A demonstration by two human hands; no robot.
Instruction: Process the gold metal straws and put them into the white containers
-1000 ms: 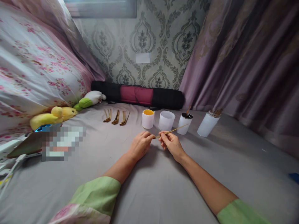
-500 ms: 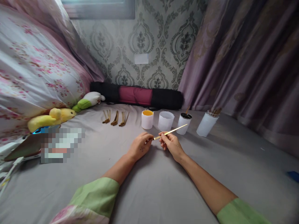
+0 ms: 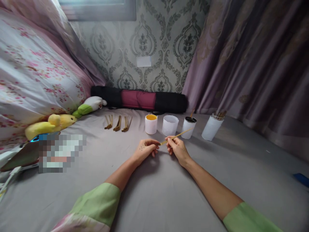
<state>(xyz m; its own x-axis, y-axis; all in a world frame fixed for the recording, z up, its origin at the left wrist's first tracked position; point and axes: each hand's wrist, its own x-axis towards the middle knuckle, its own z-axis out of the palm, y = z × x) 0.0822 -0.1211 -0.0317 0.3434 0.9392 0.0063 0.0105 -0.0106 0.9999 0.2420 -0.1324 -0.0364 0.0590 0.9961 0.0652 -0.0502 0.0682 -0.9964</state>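
A thin golden strip (image 3: 180, 134), straight and tapering towards its far tip, slants up to the right between my hands. My right hand (image 3: 178, 149) pinches it near its lower part with thumb and fingers. At its lower left end, my left hand (image 3: 146, 149) has its thumb and forefinger closed on the tip, which the fingers partly hide. Just beyond the hands stand a white cup with orange-yellow contents (image 3: 151, 127), a translucent white cup (image 3: 170, 129) and a white cup with dark contents (image 3: 187, 131) and a stick poking out.
Several bent golden strips lie in three bundles (image 3: 117, 125) at back left. A white container (image 3: 210, 130) of sticks tilts at right. Plush toys (image 3: 51, 124) and a laptop-like device (image 3: 23, 158) lie left. A black and maroon roll (image 3: 138, 99) rests along the wall on the grey sheet.
My left hand has turned a little and its lower fingers have loosened. The strip stays between both hands, its shine now duller. The view has shifted slightly.
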